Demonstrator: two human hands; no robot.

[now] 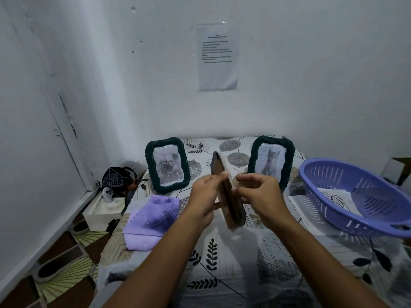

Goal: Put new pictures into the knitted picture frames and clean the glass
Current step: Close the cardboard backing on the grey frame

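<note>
Knitted picture frame (226,192), dark braided rim with brown board back, held edge-on: left hand (203,200) grips it; right hand (259,193) pinches its back.

Leaf-print bed (222,263), two knitted frames (167,165) (271,161), purple cloth (153,221), basket (355,196)

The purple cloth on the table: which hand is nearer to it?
Left. The left hand grips the edge-on frame just right of the purple cloth; the right hand is on the frame's far side, farther from it.
</note>
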